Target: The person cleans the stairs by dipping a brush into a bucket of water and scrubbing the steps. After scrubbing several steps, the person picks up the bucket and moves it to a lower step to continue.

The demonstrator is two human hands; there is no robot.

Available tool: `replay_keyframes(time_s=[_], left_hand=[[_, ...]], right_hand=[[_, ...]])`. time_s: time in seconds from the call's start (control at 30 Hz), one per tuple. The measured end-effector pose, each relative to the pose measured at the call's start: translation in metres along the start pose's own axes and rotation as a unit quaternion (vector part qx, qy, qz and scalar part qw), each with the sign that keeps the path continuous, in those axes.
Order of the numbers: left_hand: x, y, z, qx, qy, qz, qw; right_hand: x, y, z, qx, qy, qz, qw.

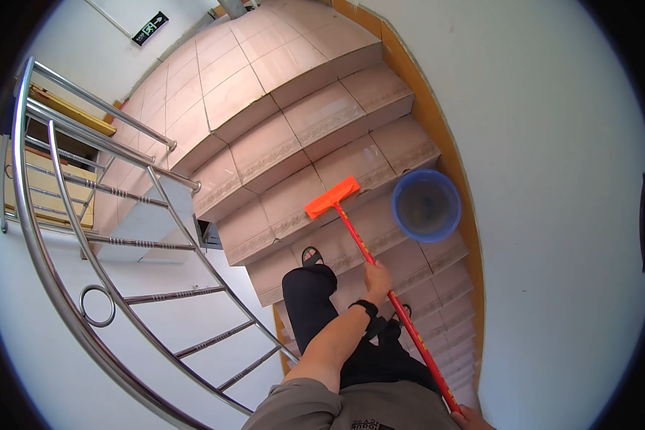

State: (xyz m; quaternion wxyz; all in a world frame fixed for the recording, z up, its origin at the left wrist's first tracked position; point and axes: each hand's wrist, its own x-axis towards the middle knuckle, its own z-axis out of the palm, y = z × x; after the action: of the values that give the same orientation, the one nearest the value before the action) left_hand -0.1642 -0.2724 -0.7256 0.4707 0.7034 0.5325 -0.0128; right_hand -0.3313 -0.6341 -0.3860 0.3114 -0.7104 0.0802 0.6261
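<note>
A long-handled mop (352,231) with a red pole and a flat orange head crosses the middle of the view. Its head rests on, or just above, a pink-tiled stair step. Fingers of my left hand (377,281) wrap round the pole partway down; a dark band circles that wrist. Near the lower edge, my right hand (471,417) grips the pole's top end, partly cut off by the picture. Right of the mop head, a blue bucket (401,197) stands on a step close to the wall. Its inside looks greyish and murky.
The tiled stairs (265,215) rise to a landing (236,79). A metal railing (100,276) curves along the left, and a white wall (552,215) with brown skirting bounds the right. My sandalled feet (311,256) stand on different steps. A green exit sign (150,29) hangs at upper left.
</note>
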Motion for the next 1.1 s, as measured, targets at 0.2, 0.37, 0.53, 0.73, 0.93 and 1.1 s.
replay_keyframes(time_s=[0.2,0.37,0.53,0.73,0.93,1.1], left_hand=[[0.003,0.0,-0.008,0.014,-0.004,0.008,1.0],[0.055,0.026,-0.022,0.048,0.015,0.007,0.999],[0.089,0.055,-0.028,0.04,0.007,0.021,0.999],[0.126,0.048,-0.042,0.024,0.02,0.034,0.999],[0.064,0.048,-0.016,0.024,0.002,0.023,0.999],[-0.001,0.023,0.002,0.027,-0.021,0.027,0.999]], right_hand=[[0.015,0.041,0.009,-0.031,0.046,-0.102,0.993],[0.028,-0.052,-0.003,-0.054,0.019,-0.049,0.997],[0.067,-0.056,0.007,-0.038,0.049,-0.182,0.981],[0.078,-0.089,0.005,-0.031,0.019,-0.141,0.989],[0.065,-0.014,0.005,-0.012,0.077,-0.158,0.984],[0.002,-0.006,0.001,-0.013,0.036,-0.027,0.999]])
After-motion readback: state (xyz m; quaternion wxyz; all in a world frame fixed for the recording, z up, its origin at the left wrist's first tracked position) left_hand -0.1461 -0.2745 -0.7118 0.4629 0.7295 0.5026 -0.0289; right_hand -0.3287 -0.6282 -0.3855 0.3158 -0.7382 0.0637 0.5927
